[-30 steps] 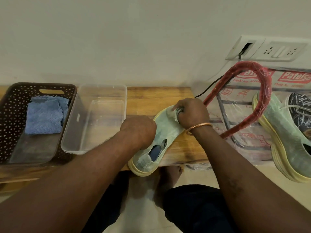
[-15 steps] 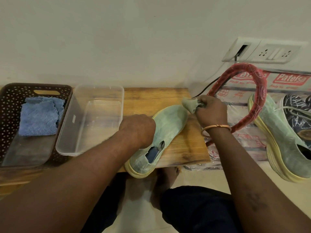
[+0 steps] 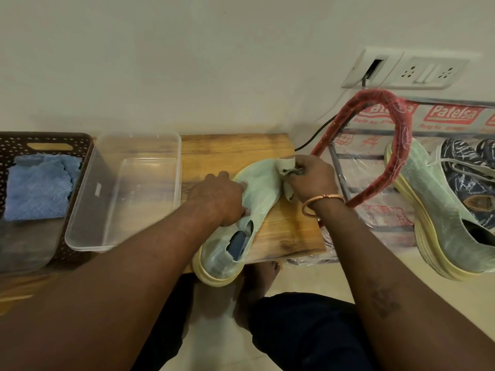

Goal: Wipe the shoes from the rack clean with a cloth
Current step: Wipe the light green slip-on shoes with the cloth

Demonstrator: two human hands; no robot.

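Your right hand has slid back in from the toe tip since half a second ago. Its fingers pinch the crumpled pale cloth, which now sits against the right side of the toe. The pale green mesh shoe with a yellow sole hasn't shifted: it lies diagonally on the wooden worktop, heel over your near edge, toe toward the wall. Your left hand clamps the shoe's middle, fingers curled over the upper just ahead of the opening. Copper bangle on your right wrist.

Left of the shoe: clear plastic tub, then brown perforated basket with a folded blue towel inside.

Right: red-wrapped metal rack, plastic-covered, carrying the matching green shoe and a dark patterned sneaker. White socket plate on the wall above the rack.
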